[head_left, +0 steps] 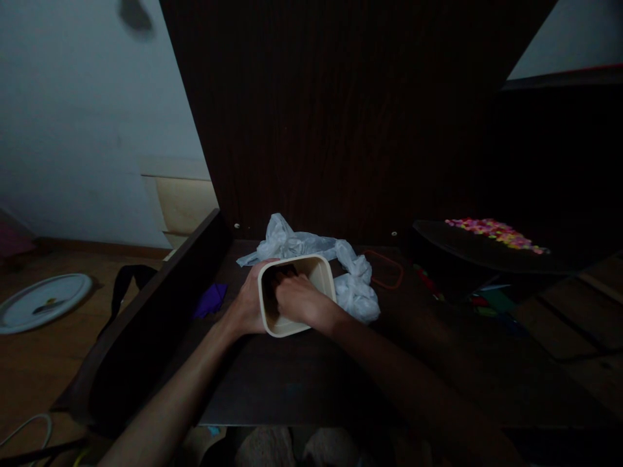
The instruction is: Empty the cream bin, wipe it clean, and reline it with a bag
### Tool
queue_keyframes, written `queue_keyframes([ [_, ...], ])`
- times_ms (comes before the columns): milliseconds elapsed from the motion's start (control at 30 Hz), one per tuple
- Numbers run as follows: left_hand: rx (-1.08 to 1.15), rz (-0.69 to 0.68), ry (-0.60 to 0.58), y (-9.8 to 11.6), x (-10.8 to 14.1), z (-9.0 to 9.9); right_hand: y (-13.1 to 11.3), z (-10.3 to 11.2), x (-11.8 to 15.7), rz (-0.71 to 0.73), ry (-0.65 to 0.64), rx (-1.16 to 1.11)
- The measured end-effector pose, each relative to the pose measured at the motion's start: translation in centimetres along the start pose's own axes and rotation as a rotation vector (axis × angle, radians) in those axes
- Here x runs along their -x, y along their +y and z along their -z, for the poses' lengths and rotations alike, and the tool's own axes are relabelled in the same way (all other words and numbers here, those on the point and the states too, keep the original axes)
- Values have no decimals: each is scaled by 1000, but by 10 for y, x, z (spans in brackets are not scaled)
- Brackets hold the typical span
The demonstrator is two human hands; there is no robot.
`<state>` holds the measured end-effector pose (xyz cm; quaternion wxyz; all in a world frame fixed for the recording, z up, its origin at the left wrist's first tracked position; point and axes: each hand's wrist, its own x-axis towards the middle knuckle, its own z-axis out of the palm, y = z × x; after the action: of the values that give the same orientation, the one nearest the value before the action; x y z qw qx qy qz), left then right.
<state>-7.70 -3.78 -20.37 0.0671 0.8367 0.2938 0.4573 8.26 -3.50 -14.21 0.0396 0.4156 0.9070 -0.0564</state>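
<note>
Dark desk (292, 383) under bin (321, 275), pale wall (97, 117) left

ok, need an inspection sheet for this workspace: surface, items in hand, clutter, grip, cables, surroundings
Surface: dark board, dimly lit
Items in hand: beige container, mouth facing the camera; contents hidden by hand and shadow
Clutter: crumpled plastic bag material, purple item, orange loop; small multicoloured pieces at right
Grip: left hand holds the container's left side; right hand inside it, fingertips in shadow, hold unclear
Cables: pale cord-like loop on floor, lower left; ends not traceable
Surroundings: upright dark panel behind; pale wall, wooden floor and oval tray-like item at left
</note>
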Motion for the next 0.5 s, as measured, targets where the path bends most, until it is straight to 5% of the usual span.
queue_keyframes([
  [233,2,5,-39,1,1,1,-2,-1,-4,62,-177,-35],
  [500,-16,11,-29,-7,3,-2,-3,22,4,63,-251,-69],
])
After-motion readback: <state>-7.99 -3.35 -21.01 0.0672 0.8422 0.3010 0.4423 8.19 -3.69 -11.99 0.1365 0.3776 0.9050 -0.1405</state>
